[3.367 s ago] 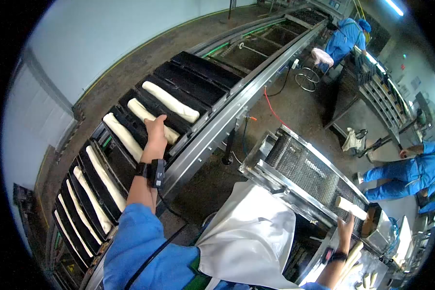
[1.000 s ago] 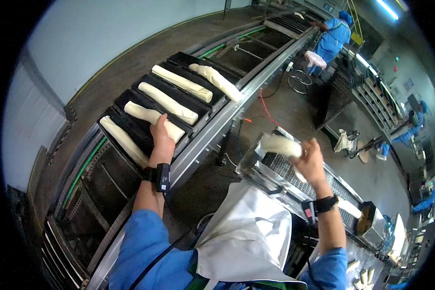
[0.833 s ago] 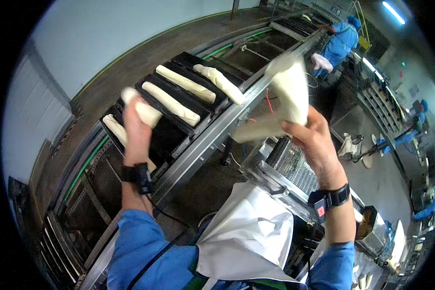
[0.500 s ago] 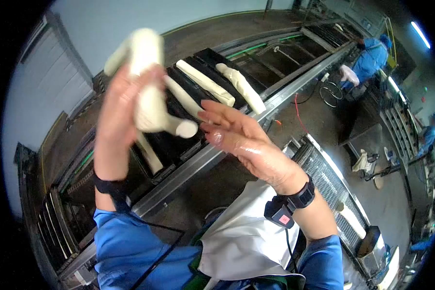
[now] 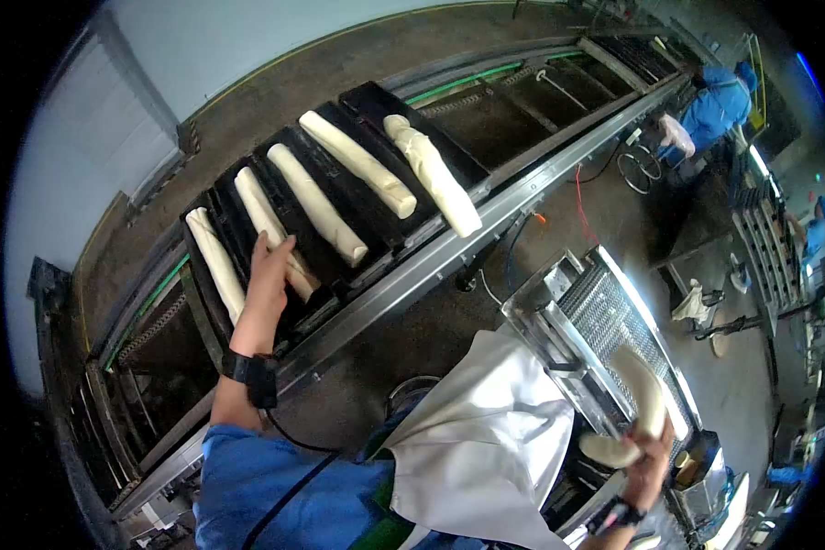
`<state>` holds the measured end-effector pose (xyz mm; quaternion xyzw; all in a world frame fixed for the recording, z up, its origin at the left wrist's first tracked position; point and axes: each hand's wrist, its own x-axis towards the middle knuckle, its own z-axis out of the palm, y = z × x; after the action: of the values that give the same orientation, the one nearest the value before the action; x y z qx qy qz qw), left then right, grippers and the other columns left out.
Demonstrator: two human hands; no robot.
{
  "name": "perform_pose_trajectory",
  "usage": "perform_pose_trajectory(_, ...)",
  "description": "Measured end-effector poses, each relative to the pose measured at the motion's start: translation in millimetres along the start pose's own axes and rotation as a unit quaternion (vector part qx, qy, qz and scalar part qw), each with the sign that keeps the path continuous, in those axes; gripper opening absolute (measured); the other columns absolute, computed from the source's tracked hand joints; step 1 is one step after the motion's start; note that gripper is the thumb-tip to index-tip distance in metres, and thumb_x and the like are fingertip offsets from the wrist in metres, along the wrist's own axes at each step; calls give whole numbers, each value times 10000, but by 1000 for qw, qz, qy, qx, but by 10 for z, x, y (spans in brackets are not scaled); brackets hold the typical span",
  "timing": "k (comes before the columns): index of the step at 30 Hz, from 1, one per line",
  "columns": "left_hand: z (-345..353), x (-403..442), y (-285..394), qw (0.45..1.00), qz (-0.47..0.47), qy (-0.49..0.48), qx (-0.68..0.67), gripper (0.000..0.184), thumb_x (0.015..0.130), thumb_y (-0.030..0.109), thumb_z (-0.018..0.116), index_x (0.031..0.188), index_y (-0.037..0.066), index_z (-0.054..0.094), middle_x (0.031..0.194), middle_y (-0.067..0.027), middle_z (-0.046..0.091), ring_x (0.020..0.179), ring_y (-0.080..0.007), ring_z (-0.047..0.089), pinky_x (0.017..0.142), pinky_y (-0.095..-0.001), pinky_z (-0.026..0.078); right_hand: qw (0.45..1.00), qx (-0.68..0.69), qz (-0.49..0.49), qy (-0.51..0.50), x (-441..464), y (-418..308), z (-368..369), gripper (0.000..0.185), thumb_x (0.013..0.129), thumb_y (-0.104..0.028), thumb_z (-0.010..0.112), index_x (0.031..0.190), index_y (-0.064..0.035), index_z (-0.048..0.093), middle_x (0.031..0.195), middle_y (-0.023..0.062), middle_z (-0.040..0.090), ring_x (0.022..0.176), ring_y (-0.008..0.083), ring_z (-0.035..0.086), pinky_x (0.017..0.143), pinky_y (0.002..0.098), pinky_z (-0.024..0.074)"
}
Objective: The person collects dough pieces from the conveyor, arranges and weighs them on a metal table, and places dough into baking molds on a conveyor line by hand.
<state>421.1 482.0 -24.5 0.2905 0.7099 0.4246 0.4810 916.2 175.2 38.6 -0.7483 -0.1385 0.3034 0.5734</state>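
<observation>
Pale dough rolls lie lengthwise in black trays on a metal-framed conveyor. My left hand (image 5: 271,275) rests with its fingers apart on the near part of one dough roll (image 5: 264,215), second from the left. To its left is another dough roll (image 5: 214,261); to its right are the dough rolls (image 5: 316,203), (image 5: 357,163) and a lumpier dough roll (image 5: 431,174) at the right end. My right hand (image 5: 649,456), low on the right, is closed around a bent dough roll (image 5: 644,390) that curves over the mesh belt. Part of its fingers is hidden by the dough.
A steel mesh belt (image 5: 605,312) stands to my right, with a metal box (image 5: 706,481) at its near end. The conveyor rail (image 5: 522,197) runs diagonally ahead. Farther off, a person in blue (image 5: 715,105) stands by the line. A red cord (image 5: 580,197) hangs beside the rail.
My left hand has let go of the folded dough it held up and come down onto a roll in the tray. My right hand has swung to the lower right and taken hold of dough.
</observation>
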Motion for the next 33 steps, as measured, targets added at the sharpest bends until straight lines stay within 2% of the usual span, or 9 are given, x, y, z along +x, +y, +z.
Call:
perform_pose_trajectory(6,404,22,488,935,326,24,137,687,865,170,641,1433,2,292,1440,-194,346,1313,-264,388,1049,-330,351,964,-211,103,124,-382,813,-1790,630,621,-62,554,1242,4,475,761,95,546,624,184,556,551,307,488)
perform_pose_trajectory(9,1002,151,744,956,260,-139,16,690,864,154,631,1435,-7,279,1440,-213,344,1349,-276,332,1074,-342,311,919,-269,225,180,-674,1726,-2509,604,693,-129,605,1259,24,457,958,186,581,830,267,605,713,397,520)
perform_pose_trajectory(12,1508,475,662,974,153,-155,61,757,828,153,662,1426,-52,246,1363,-247,411,1270,-362,402,1087,-345,288,820,-454,275,213,-1031,2289,-2626,620,711,-157,620,1273,32,441,1028,212,564,910,298,589,785,424,498)
perform_pose_trajectory(18,1641,283,311,919,309,-73,232,860,764,129,697,1442,-30,192,1445,-285,254,1377,-390,215,1114,-423,230,562,-702,218,379,-1354,2037,-2248,660,745,-211,650,1303,48,409,1167,264,531,1070,362,556,927,478,455)
perform_pose_trajectory(20,1597,542,101,928,322,-49,183,743,780,117,687,1380,-51,282,1318,-270,410,1231,-381,415,1006,-429,364,615,-733,-26,290,-938,2459,-2776,752,746,-234,691,1345,67,349,1303,291,445,1261,423,396,1083,494,292)
perform_pose_trajectory(22,1463,830,191,983,-10,-156,-92,612,797,108,678,1288,-63,356,1119,-228,517,963,-327,559,836,-404,457,737,-630,-9,245,-215,1753,-1894,792,709,-152,701,1380,38,324,1351,273,403,1266,440,367,1101,467,267)
perform_pose_trajectory(25,1061,513,249,935,322,-140,49,286,818,61,642,1041,-82,535,874,-148,573,796,-270,591,702,-410,487,824,-539,-146,97,605,1095,-786,790,692,-41,735,1370,20,333,1368,250,383,1299,413,328,1106,440,276)
perform_pose_trajectory(29,629,1038,273,932,327,-151,-33,169,828,44,628,955,-66,608,799,-127,580,782,-267,607,714,-394,496,788,-545,-285,-21,1293,592,304,717,685,-16,716,1328,-52,401,1319,241,416,1253,391,394,1073,469,311)
perform_pose_trajectory(33,552,1234,457,991,88,97,-38,570,864,68,572,1389,5,357,951,-103,574,761,-223,547,652,-347,448,715,-652,-229,-105,1748,678,994,580,677,-62,641,1234,-72,481,1187,175,524,1158,350,474,981,464,386)
